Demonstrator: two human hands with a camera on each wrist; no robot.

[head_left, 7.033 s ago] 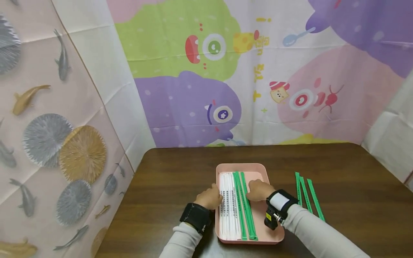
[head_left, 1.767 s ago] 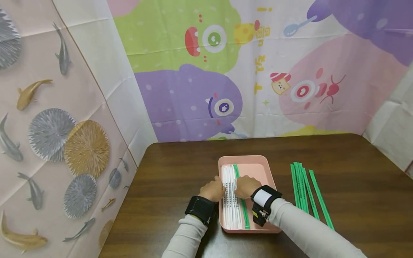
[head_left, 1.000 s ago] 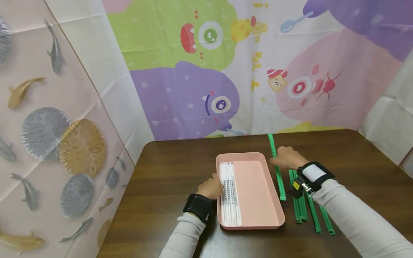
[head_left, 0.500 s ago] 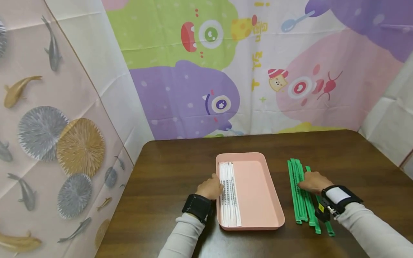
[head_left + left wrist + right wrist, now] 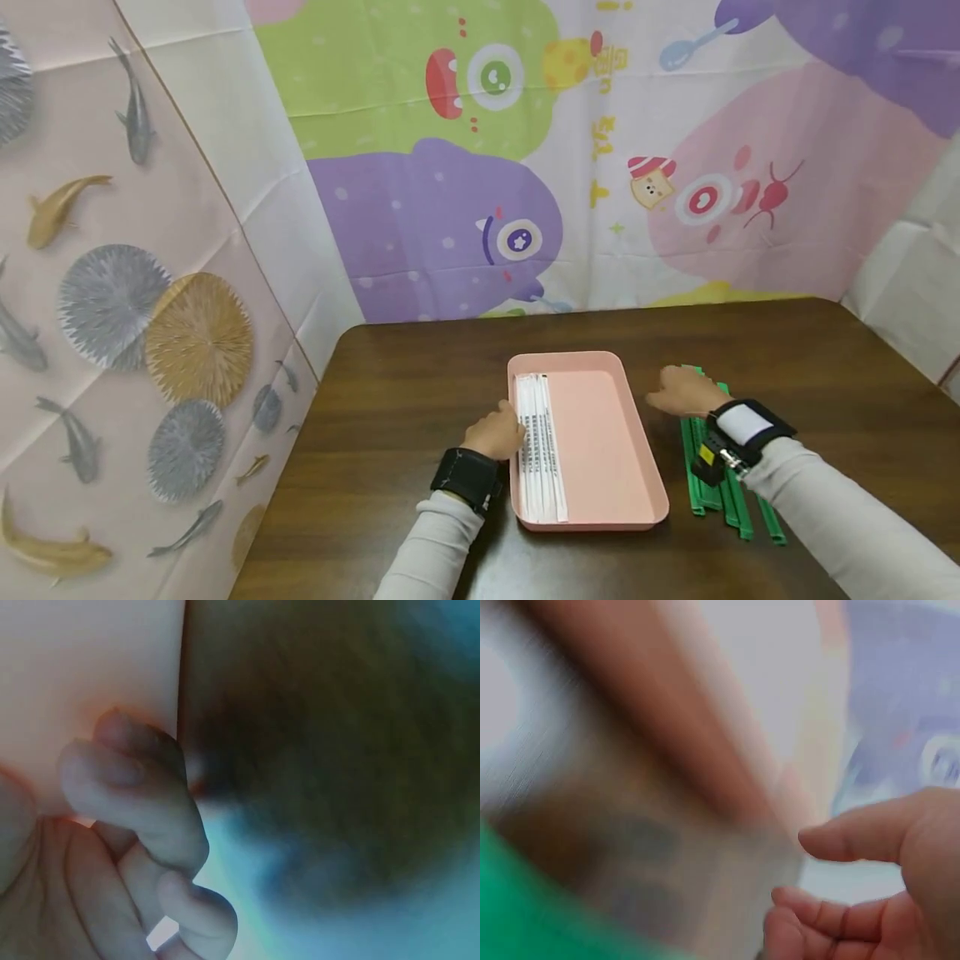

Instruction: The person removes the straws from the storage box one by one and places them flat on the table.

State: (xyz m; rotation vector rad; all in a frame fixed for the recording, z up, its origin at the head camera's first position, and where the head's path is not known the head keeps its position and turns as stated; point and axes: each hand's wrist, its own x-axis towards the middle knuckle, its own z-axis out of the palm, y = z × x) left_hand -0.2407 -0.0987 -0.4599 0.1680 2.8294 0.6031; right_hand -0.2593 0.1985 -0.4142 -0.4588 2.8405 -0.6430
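A pink tray (image 5: 600,450) lies on the table, with several long slim white paper-wrapped sticks (image 5: 542,458) bearing dark print along its left side. My left hand (image 5: 493,431) grips the tray's left rim; the left wrist view shows fingers (image 5: 135,799) curled at the tray's edge. Right of the tray lie several long slim green wrapped sticks (image 5: 731,500), side by side, partly covered by my right arm. Over their far part is my right hand (image 5: 682,392), holding nothing. Its thumb (image 5: 855,834) and fingers stand apart in the blurred right wrist view.
The brown wooden table (image 5: 390,400) ends at the back against a cartoon-print cloth (image 5: 450,225). A second cloth (image 5: 97,375) with fish and round leaves hangs on the left. Each wrist carries a black strap (image 5: 465,477).
Over the seconds, the green sticks went from the tray to the pile at the right, the last by my right hand. It then released them and moved back leftward. My left hand stayed put.
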